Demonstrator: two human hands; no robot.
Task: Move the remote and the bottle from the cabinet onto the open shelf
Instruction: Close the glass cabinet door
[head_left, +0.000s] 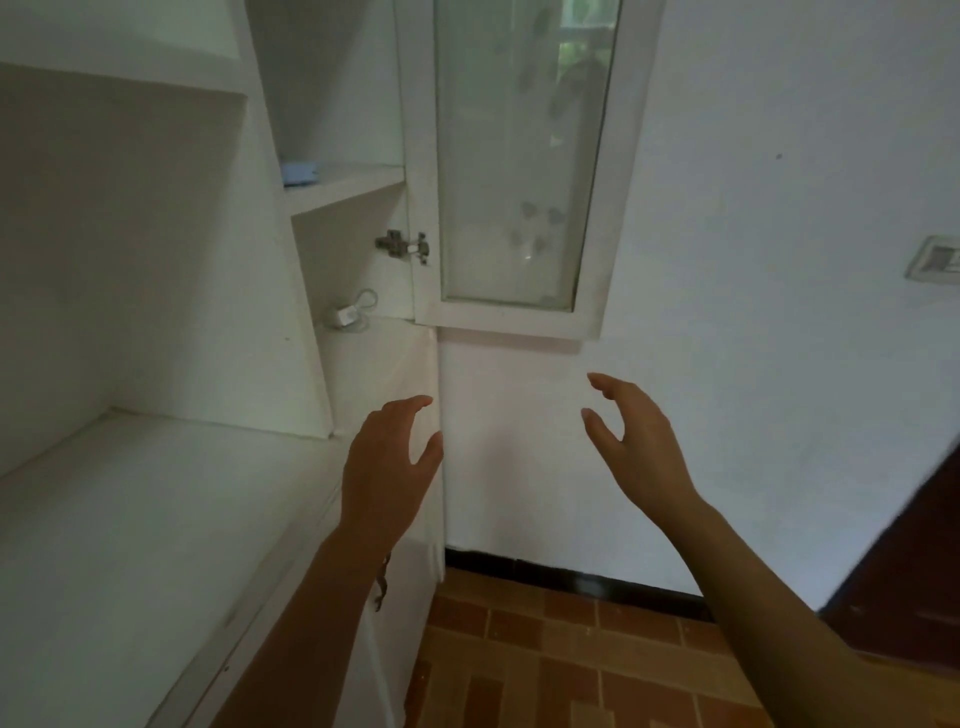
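Cabinet door (519, 171) stands swung open, glass-fronted, hinge (402, 245) visible at its lower left. Both hands bare and empty, raised in front of the white wall below the door. Left hand (387, 467) sits just below and left of the door's bottom corner, at the cabinet's front edge; its fingers (415, 402) are spread and loosely curled, gripping nothing. Right hand (639, 447) hangs below the door's bottom rail, off to the right, fingers likewise released and half-curled. Inside the cabinet, left of the door: a small white object with a looped cord (349, 314) on the lower level, just left of the door's bottom corner, and a pale blue object (300, 173) on the upper inner shelf (353, 189). Neither reads clearly as the remote or the bottle; cannot tell where those two are from this view. The open shelf (156, 519), far left of the door and lower, shows a bare white surface. Judgement: the task looks barely begun, at the reach-in stage, nothing carried yet. Next move calls for locating the remote or bottle inside the cabinet, sending a hand up past the door edge, closing on it, then carrying it leftward and down to the open shelf.
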